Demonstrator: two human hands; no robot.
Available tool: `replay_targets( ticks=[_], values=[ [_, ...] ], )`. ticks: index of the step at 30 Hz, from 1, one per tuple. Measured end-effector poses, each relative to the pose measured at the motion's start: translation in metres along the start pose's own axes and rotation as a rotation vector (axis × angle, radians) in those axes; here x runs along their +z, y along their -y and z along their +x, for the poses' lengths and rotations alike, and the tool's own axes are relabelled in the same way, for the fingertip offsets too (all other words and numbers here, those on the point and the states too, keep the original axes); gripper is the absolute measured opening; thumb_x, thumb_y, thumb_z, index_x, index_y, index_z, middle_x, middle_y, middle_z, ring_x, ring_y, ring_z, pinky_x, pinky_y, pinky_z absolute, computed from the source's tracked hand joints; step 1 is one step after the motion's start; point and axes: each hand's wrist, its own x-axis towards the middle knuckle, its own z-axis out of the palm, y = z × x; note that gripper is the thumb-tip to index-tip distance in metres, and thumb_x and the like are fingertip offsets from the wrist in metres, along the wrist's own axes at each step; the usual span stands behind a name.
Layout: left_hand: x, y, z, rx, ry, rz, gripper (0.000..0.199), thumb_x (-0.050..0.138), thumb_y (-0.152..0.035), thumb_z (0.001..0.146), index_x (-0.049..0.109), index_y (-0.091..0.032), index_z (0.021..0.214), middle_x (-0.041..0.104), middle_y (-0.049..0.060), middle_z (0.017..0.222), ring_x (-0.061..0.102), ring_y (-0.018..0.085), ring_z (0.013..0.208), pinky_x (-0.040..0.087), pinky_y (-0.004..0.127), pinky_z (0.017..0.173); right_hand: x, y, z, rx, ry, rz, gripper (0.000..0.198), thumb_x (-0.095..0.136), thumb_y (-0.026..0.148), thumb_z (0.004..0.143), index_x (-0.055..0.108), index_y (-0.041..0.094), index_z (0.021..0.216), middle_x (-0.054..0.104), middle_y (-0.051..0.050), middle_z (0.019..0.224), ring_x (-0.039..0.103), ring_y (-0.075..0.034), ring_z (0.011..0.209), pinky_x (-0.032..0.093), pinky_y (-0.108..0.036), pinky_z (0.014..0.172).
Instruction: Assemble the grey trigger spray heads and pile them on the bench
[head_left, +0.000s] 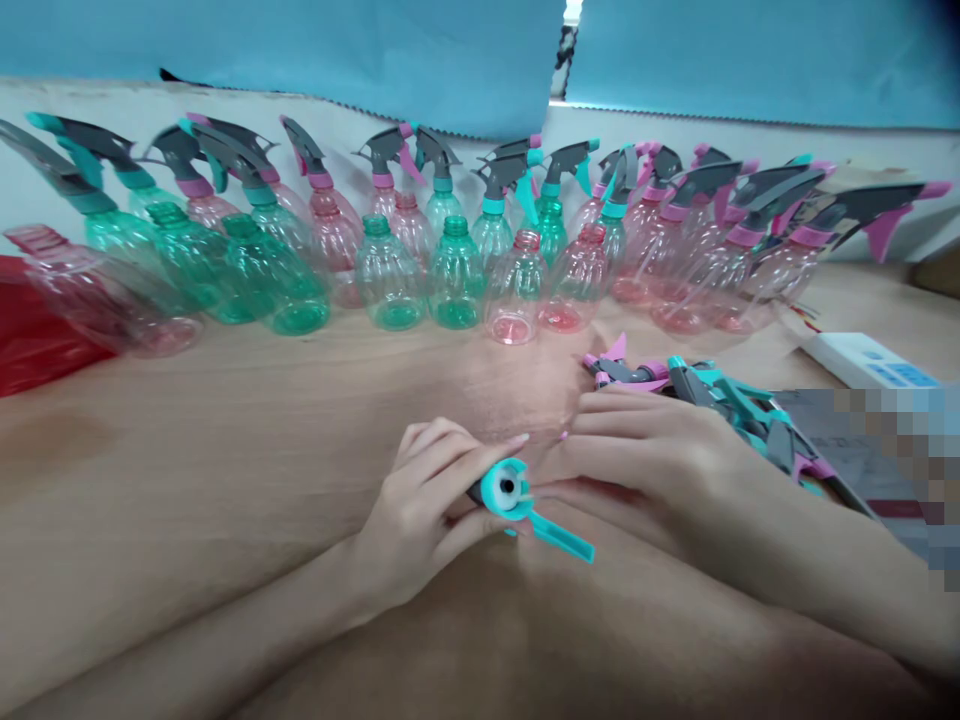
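Note:
My left hand (427, 500) grips a teal and grey spray trigger head (508, 488) between thumb and fingers. The head's round teal collar faces me, showing a white inside with a dark hole in the middle, and its teal trigger (562, 538) sticks out to the lower right. Close beside the collar on the right, my right hand (637, 445) has its fingers drawn together in a pinch. What they hold, if anything, is hidden and blurred. Just beyond the right hand lies a pile of loose spray heads (731, 400) in grey, teal and pink.
Along the back stand green and pink clear bottles, several with spray heads fitted and several open-necked, such as a green bottle (455, 275) and a pink bottle (514, 290). A red bag (45, 335) lies far left. A white box-shaped device (862, 358) sits at right.

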Motion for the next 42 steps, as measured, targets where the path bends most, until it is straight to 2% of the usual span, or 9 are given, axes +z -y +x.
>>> replay_targets(
  ticks=[5,11,16,20,23,27,30,35,42],
  values=[
    [-0.001,0.0,-0.001,0.096,0.007,0.082,0.042,0.046,-0.042,0.092,0.046,-0.022,0.129,0.06,0.004,0.087,0.051,0.02,0.083,0.037,0.034,0.074,-0.01,0.007,0.004,-0.155,0.069,-0.084,0.036,0.032,0.008,0.091,0.061,0.017,0.072,0.059,-0.004,0.068,0.05,-0.017,0.065,0.039,-0.031,0.063],
    [0.001,-0.003,-0.002,0.192,0.017,0.129,0.044,0.046,-0.043,0.092,0.047,-0.018,0.128,0.059,0.006,0.086,0.05,0.021,0.086,0.036,0.036,0.078,-0.016,0.015,0.003,-0.218,0.14,-0.146,0.038,0.03,0.007,0.091,0.062,0.018,0.072,0.06,-0.005,0.065,0.05,-0.018,0.063,0.04,-0.033,0.062],
    [0.003,-0.005,-0.003,0.224,0.004,0.102,0.041,0.044,-0.04,0.093,0.049,-0.016,0.127,0.058,0.005,0.086,0.05,0.02,0.082,0.035,0.035,0.077,-0.012,0.013,-0.001,-0.168,0.156,-0.092,0.031,0.032,0.006,0.089,0.058,0.017,0.075,0.055,-0.002,0.065,0.047,-0.015,0.062,0.035,-0.031,0.059],
    [0.002,-0.004,-0.004,0.174,-0.018,0.076,0.039,0.042,-0.042,0.093,0.051,-0.018,0.123,0.058,0.005,0.085,0.05,0.02,0.082,0.035,0.035,0.075,-0.001,0.011,-0.004,0.027,0.115,0.116,0.012,0.049,0.01,0.081,0.047,0.019,0.075,0.05,0.005,0.065,0.042,-0.009,0.057,0.029,-0.023,0.051],
    [0.001,-0.004,-0.005,0.155,-0.011,0.077,0.035,0.039,-0.041,0.095,0.054,-0.019,0.117,0.058,0.005,0.087,0.05,0.02,0.083,0.034,0.035,0.075,0.009,0.013,-0.005,0.141,0.057,0.315,0.023,0.054,0.003,0.07,0.041,0.022,0.074,0.044,0.011,0.059,0.039,-0.004,0.051,0.026,-0.017,0.046],
    [0.002,-0.002,-0.007,0.144,-0.018,0.097,0.031,0.038,-0.038,0.096,0.056,-0.019,0.112,0.057,0.006,0.087,0.049,0.02,0.082,0.033,0.036,0.074,0.019,0.019,-0.004,0.25,-0.039,0.424,0.029,0.051,-0.001,0.064,0.038,0.023,0.075,0.041,0.013,0.06,0.036,-0.001,0.046,0.026,-0.013,0.045],
    [0.003,-0.002,-0.006,0.124,-0.025,0.106,0.032,0.037,-0.038,0.096,0.055,-0.019,0.115,0.056,0.005,0.086,0.048,0.019,0.08,0.032,0.035,0.073,0.023,0.021,-0.004,0.255,-0.062,0.417,0.031,0.05,-0.001,0.063,0.037,0.024,0.077,0.043,0.012,0.063,0.038,-0.002,0.048,0.026,-0.014,0.045],
    [0.004,-0.001,-0.004,0.124,-0.068,0.098,0.038,0.04,-0.036,0.096,0.052,-0.013,0.123,0.054,0.004,0.083,0.048,0.017,0.079,0.033,0.034,0.073,0.025,0.022,-0.003,0.126,-0.126,0.293,0.026,0.046,0.0,0.066,0.035,0.023,0.074,0.044,0.01,0.063,0.039,-0.004,0.052,0.027,-0.018,0.048],
    [0.005,-0.001,-0.004,0.146,-0.075,0.098,0.032,0.038,-0.037,0.096,0.06,-0.015,0.106,0.056,0.006,0.085,0.048,0.019,0.079,0.033,0.035,0.07,0.017,0.022,-0.002,0.205,-0.035,0.234,0.025,0.047,0.003,0.065,0.042,0.023,0.078,0.043,0.012,0.057,0.039,-0.005,0.048,0.025,-0.02,0.043]
  ],
)
